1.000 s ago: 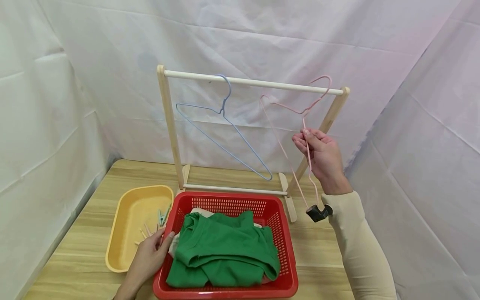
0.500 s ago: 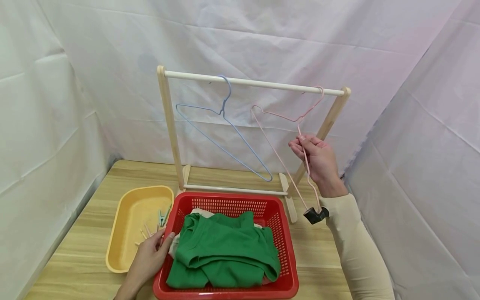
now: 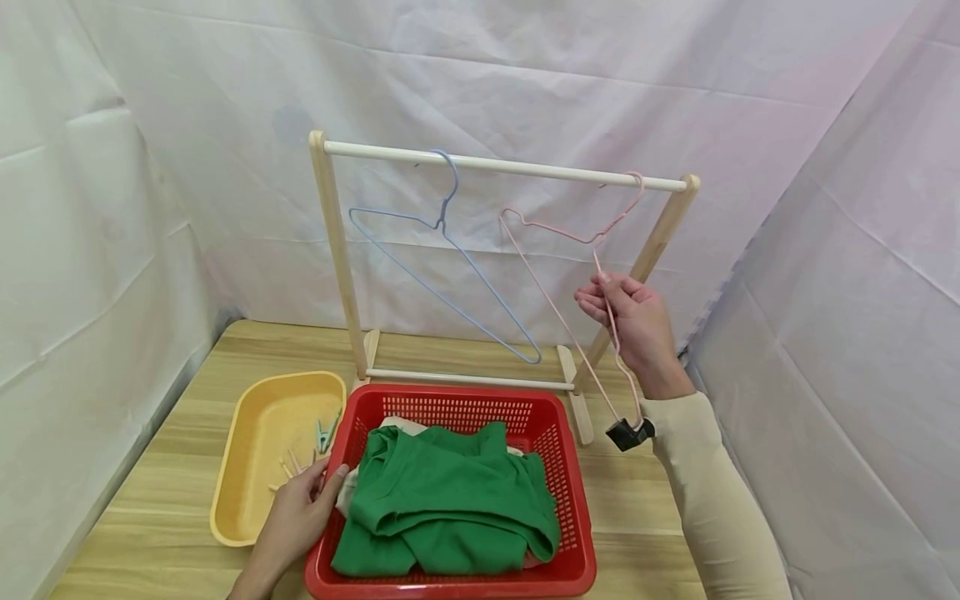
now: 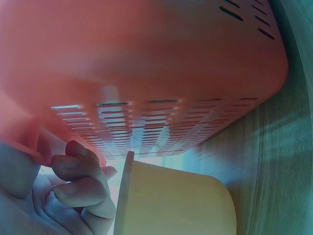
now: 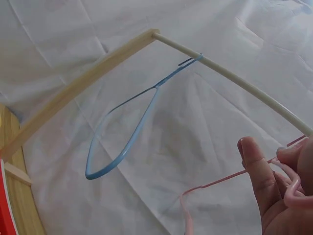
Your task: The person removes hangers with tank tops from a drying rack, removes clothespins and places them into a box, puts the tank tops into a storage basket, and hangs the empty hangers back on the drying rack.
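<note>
My right hand (image 3: 637, 325) pinches the sloping side of a pink wire hanger (image 3: 558, 231) between thumb and fingers. The hanger's hook loops over the right part of the white rail (image 3: 517, 167). Left of it, a blue hanger (image 3: 442, 212) hangs untouched from the same rail. My left hand (image 3: 300, 508) holds the left rim of a red perforated basket (image 3: 579, 492); in the left wrist view its fingers (image 4: 83, 193) curl beneath that rim. Folded green fabric (image 3: 450, 483) lies in the basket, over some whitish cloth mostly hidden beneath it.
A yellow tray (image 3: 255, 417) with several clothespins (image 3: 322, 435) stands left of the basket. Behind the basket rises the rack's wooden frame (image 3: 339, 242). A black wrist mount (image 3: 630, 433) overlaps the pink hanger's lower end. White sheets (image 3: 840, 333) enclose the table (image 3: 150, 517).
My right hand has lowered the pink hanger slightly and shifted it left, bringing its hook down onto the rail. The left hand, basket and blue hanger stay in place.
</note>
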Tool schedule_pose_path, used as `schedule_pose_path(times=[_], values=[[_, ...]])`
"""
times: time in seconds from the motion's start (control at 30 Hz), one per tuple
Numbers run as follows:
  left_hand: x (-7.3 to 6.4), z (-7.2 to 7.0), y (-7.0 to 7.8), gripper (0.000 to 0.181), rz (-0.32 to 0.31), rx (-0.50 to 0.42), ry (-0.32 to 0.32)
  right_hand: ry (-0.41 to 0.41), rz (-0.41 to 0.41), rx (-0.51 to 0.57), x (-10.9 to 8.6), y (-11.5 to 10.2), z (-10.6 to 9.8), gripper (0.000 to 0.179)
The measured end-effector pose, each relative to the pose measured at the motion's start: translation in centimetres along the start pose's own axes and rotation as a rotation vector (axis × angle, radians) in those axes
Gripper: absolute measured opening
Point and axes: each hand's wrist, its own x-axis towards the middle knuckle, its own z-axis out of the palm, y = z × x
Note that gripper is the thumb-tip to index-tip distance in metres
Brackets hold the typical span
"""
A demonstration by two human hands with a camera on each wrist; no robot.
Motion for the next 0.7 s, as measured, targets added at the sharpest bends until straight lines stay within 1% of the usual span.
schedule_pose_path(times=[0.1, 0.23, 0.37, 0.5, 0.6, 0.7], values=[[0.0, -0.1, 0.0, 0.038, 0.013, 0.009, 0.003, 0.006, 0.0, -0.04, -0.2, 0.2, -0.3, 0.019], [-0.1, -0.1, 0.0, 0.039, 0.011, 0.007, 0.0, 0.0, -0.012, -0.083, -0.5, 0.3, -0.8, 0.022], [-0.1, -0.2, 0.0, 0.039, 0.008, 0.005, -0.002, -0.021, -0.043, -0.115, -1.0, 0.4, -1.4, 0.021], [-0.1, -0.3, 0.0, 0.04, 0.004, 0.009, -0.006, -0.044, -0.065, -0.123, -1.7, 0.5, -2.0, 0.019], [-0.1, -0.3, 0.0, 0.041, -0.002, 0.012, -0.01, -0.056, -0.071, -0.129, -2.3, 0.5, -2.4, 0.019], [0.0, -0.4, 0.0, 0.042, -0.008, 0.013, -0.015, -0.044, -0.063, -0.174, -2.8, 0.4, -2.9, 0.02]])
